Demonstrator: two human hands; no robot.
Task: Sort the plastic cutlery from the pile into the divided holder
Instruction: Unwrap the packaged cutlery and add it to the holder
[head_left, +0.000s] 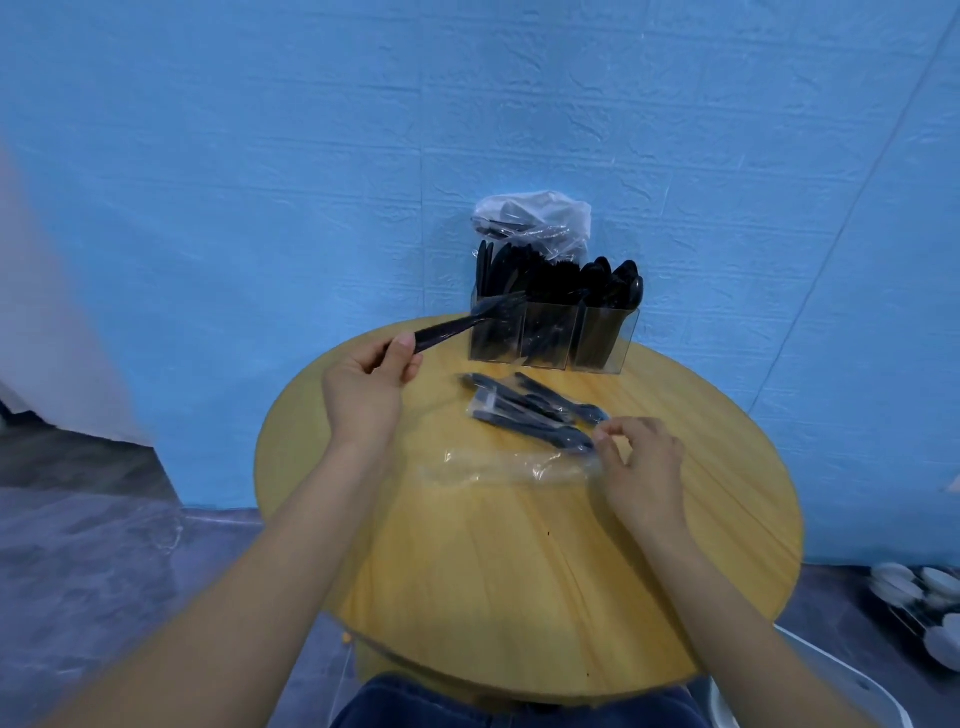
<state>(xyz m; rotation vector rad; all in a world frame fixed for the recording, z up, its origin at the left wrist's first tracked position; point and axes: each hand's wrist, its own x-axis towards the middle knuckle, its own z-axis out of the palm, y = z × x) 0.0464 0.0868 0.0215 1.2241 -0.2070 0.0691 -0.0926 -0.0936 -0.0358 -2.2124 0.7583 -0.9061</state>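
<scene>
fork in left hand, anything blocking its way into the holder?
Nothing visible. The left hand holds the fork in open air, tines already at the divided holder. All three compartments already look crowded; a plastic bag sits behind them.

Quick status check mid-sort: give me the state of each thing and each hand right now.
Left hand: pinches the fork handle.
Fork: lifted, tines toward the holder.
Right hand: fingers curled at the wrapper's end.
Empty wrapper: flat on the table.
Pile: wrapped, unsorted.
Holder: upright, three compartments stocked.
Bag: crumpled behind the holder.
</scene>
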